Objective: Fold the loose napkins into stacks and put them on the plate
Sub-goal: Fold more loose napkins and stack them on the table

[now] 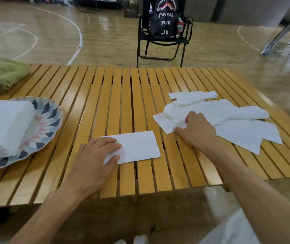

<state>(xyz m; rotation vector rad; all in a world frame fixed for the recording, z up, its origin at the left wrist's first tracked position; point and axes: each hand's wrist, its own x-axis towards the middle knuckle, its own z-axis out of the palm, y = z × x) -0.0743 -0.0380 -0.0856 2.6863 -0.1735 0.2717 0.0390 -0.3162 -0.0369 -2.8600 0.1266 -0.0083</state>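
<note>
A folded white napkin [137,147] lies flat near the table's front middle. My left hand [95,155] holds its left end, thumb and fingers pinching the edge. A pile of loose white napkins [228,118] spreads over the right side of the table. My right hand [197,127] rests on the pile's left part, fingers curled on the corner of one napkin. At the far left a patterned plate [47,124] carries a thick stack of folded napkins [5,124].
The slatted wooden table [123,95] has gaps between its boards. A green cloth [3,74] sits at the back left corner. Behind the table stands a black folding chair [161,43] with a bag on it, on a gym floor.
</note>
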